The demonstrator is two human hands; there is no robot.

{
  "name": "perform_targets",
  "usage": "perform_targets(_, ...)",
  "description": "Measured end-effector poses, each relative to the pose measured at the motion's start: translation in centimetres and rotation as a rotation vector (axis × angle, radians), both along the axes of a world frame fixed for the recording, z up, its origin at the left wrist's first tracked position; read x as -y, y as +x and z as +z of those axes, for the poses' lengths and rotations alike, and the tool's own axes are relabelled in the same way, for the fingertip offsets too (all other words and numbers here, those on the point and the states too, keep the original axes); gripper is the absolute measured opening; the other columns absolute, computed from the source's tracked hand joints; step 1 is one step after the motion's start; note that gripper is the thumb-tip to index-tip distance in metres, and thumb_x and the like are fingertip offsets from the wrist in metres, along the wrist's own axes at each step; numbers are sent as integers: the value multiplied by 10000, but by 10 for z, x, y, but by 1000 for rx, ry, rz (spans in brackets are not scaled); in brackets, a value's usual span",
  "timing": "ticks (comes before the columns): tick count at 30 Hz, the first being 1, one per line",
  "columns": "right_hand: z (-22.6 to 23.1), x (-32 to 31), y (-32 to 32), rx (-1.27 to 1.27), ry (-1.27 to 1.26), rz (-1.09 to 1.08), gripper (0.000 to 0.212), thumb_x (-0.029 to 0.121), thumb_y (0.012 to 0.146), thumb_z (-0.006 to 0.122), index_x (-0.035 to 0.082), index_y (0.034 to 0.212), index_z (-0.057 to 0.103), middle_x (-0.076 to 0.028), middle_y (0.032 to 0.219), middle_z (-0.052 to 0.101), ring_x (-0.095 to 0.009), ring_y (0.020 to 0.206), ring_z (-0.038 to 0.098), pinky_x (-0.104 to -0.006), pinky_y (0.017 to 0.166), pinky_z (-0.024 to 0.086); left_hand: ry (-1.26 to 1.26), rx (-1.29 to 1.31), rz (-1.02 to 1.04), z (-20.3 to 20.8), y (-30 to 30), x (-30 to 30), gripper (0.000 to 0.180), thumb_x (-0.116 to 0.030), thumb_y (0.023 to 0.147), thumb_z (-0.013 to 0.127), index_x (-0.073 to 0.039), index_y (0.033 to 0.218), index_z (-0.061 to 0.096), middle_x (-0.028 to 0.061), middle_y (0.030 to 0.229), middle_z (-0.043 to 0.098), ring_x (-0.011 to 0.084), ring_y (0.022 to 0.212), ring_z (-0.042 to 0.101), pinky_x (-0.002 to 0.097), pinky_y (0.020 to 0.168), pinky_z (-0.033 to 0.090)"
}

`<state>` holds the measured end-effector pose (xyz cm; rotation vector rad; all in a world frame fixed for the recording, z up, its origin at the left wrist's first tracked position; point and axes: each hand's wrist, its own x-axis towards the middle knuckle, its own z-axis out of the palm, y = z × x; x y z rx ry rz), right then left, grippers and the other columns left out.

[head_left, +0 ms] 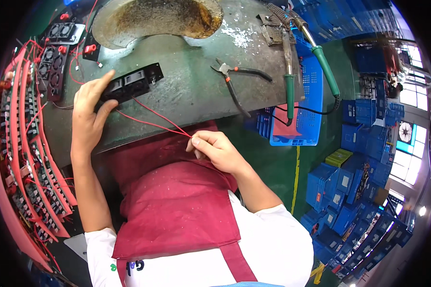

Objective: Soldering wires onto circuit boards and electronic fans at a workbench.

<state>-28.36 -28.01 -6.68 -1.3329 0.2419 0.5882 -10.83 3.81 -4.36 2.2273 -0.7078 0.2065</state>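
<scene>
My left hand (pixel 87 103) grips the left end of a black panel (pixel 153 71) between thumb and fingers, over the near left part of the workbench. Two square black housings sit on the panel, and its right end is bare of my fingers. From its near side, two red wires (pixel 151 114) run toward me and to the right. Their far ends meet in my right hand (pixel 219 150), which pinches them just off the bench edge, in front of the maroon apron. The very tips of the wires are hidden by the fingers.
Diagonal cutters (pixel 230 74) lie spread on the bench (pixel 187 95). At its right side are two green-handled soldering irons (pixel 324 69), above a blue basket (pixel 313 129). A curved, scorched metal tray (pixel 153 24) stands behind. Fan panels (pixel 55 71) and pink strips with circuit boards (pixel 28 158) line the left.
</scene>
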Motion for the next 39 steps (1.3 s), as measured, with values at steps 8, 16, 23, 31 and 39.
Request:
perform_targets(8,-12,-6,5,29,-116,-2,358,265,1153,578,-21,1040,760,-13,816,667,-87,750,596,-286,703,514,219,-55,-69,6,9,-8,701,-22,847,818,-100,1523,651,128,1354,681,331,1278,592,431,1165,400)
perform_targets(16,-25,-34,9,97,-280,-77,341,279,1132,628,-5,1027,785,-8,791,667,-98,746,593,-300,707,488,243,-49,-127,13,24,-38,685,-57,843,833,-116,1504,664,125,1275,679,337,1237,596,441,1136,400)
perform_targets(23,-14,-67,15,169,-341,-71,306,223,1133,634,-44,1084,774,5,779,658,-73,736,572,-257,681,450,243,-11,-109,16,26,-83,676,-55,865,820,-169,1513,663,88,1260,701,310,1259,604,442,1141,396)
perform_targets(31,-7,-65,11,144,-462,-67,305,224,1121,643,-29,1028,787,-7,772,679,-75,723,591,-260,665,455,224,77,-110,11,25,-75,660,-99,880,824,-194,1513,662,87,1246,709,305,1216,623,447,1109,406)
perform_targets(39,0,-21,12,241,-699,64,368,324,1070,657,-8,945,752,-234,903,734,-457,853,704,-489,748,546,240,31,-71,12,13,-24,632,-32,853,794,-117,1468,679,118,1227,682,315,1218,614,462,1163,376)
